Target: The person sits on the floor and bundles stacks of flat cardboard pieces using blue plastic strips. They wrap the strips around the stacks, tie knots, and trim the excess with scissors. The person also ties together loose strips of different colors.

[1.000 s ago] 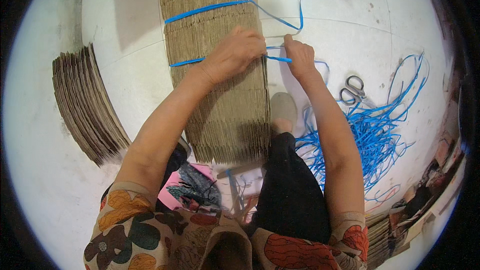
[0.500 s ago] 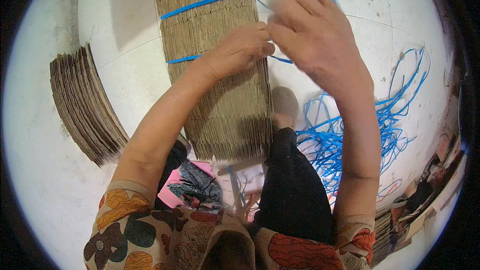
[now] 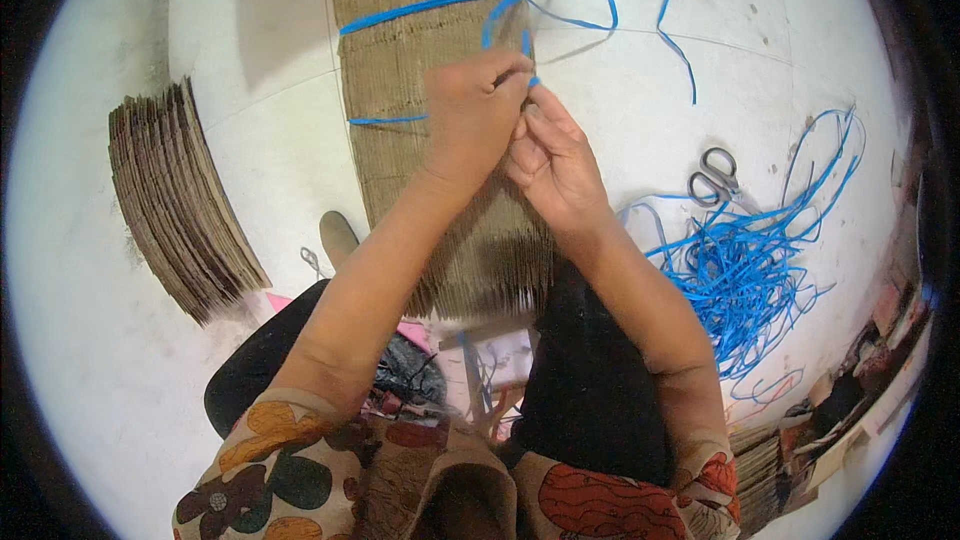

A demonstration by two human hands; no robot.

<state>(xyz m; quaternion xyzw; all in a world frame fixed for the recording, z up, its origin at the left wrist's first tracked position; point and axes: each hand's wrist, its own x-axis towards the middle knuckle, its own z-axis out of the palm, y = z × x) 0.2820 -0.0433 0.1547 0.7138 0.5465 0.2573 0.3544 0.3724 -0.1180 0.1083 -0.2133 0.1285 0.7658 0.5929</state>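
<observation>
A long stack of brown corrugated cardboard pieces [image 3: 395, 75] stretches away in front of me. A blue strap [image 3: 420, 12] crosses its far part and ends in a small knotted loop at the right edge. Nearer, a second blue strap [image 3: 385, 121] runs across the stack and under my left hand [image 3: 468, 118]. That hand is closed, pinching the blue strap near the stack's right edge. Against it, my right hand [image 3: 556, 165] pinches the strap too, thumb and forefinger together, palm partly turned up. My fingers hide the crossing of the strap ends.
A tangled heap of blue strap [image 3: 740, 280] lies on the floor at right, with dark-handled scissors [image 3: 714, 180] beside it. Another cardboard stack [image 3: 180, 205] is at left. Loose strap [image 3: 668, 15] trails far right. More cardboard [image 3: 765, 475] sits lower right.
My right hand has come down and left from above the stack's right edge to meet my left hand. My left hand has turned upright. The scissors now show.
</observation>
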